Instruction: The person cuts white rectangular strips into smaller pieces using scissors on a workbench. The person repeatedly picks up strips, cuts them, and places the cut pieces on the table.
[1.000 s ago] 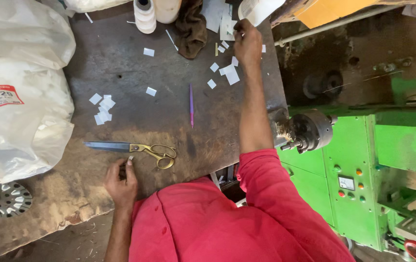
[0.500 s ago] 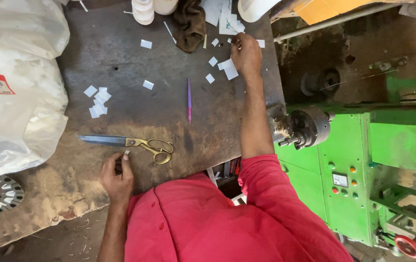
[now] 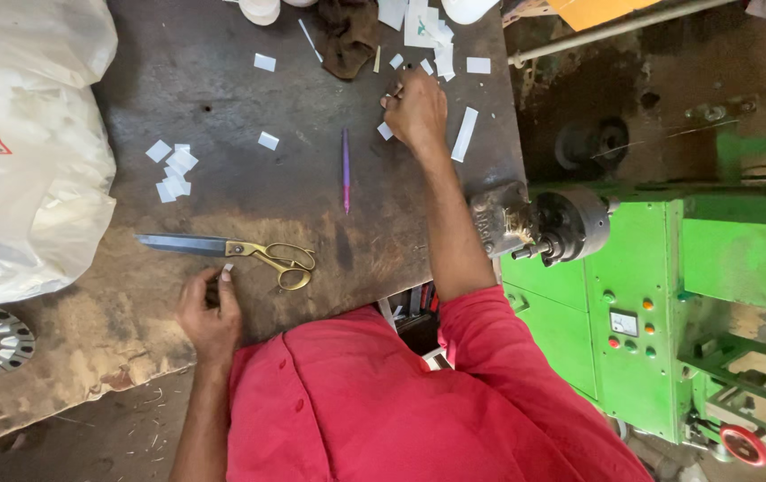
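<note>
My left hand (image 3: 209, 308) rests on the dark worn table (image 3: 249, 98) near its front edge. Its fingertips pinch a small white paper piece (image 3: 227, 267), just below the gold-handled scissors (image 3: 231, 250) that lie flat with the blade pointing left. My right hand (image 3: 416, 109) reaches far across the table, fingers curled down among scattered white paper pieces (image 3: 441, 54). A white strip (image 3: 464, 134) lies just to its right. Whether the right hand grips anything is hidden by the fingers.
A purple pen (image 3: 345, 170) lies mid-table. A small heap of white pieces (image 3: 171, 168) sits left of it. A big white sack (image 3: 26, 161) fills the left side, with a brown cloth (image 3: 347, 36) at the back. A green machine (image 3: 660, 295) with a chuck (image 3: 570, 223) stands right.
My right hand has drawn back from the far paper pile toward the pen. My left hand has stayed by the scissors. The view has shifted slightly.
</note>
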